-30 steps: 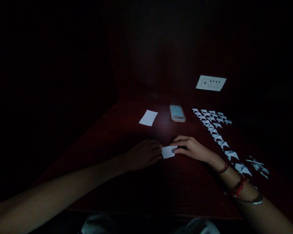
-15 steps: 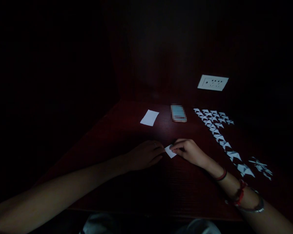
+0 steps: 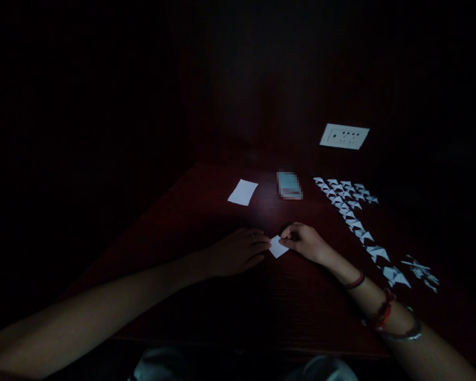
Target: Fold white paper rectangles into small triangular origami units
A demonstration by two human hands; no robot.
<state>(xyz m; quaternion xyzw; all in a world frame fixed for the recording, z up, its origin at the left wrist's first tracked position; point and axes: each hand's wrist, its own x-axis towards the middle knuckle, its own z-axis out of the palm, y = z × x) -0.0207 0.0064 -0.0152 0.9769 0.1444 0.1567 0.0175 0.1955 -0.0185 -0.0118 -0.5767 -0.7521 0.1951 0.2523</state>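
Observation:
A small white square of paper (image 3: 277, 247) lies on the dark red table, turned with a corner toward me. My left hand (image 3: 244, 251) rests on the table with its fingers stretched out, the fingertips touching the paper's left corner. At the opposite side, my right hand (image 3: 301, 241) has its fingers curled and pinched at the paper's upper right edge. Whether a layer is folded under those fingertips is hidden. Beyond my hands lies a larger white sheet or stack of paper (image 3: 243, 192).
A blurred-out phone-like object (image 3: 289, 185) lies at the back. Rows of folded white paper pieces (image 3: 351, 216) run down the right side, with thin paper scraps (image 3: 421, 272) nearby. A socket plate (image 3: 344, 136) is on the back wall. The table's front edge is near my knees.
My right hand's fingers have curled in more and shifted slightly at the paper's edge. My left fingertips have moved a little right. The view has shifted slightly.

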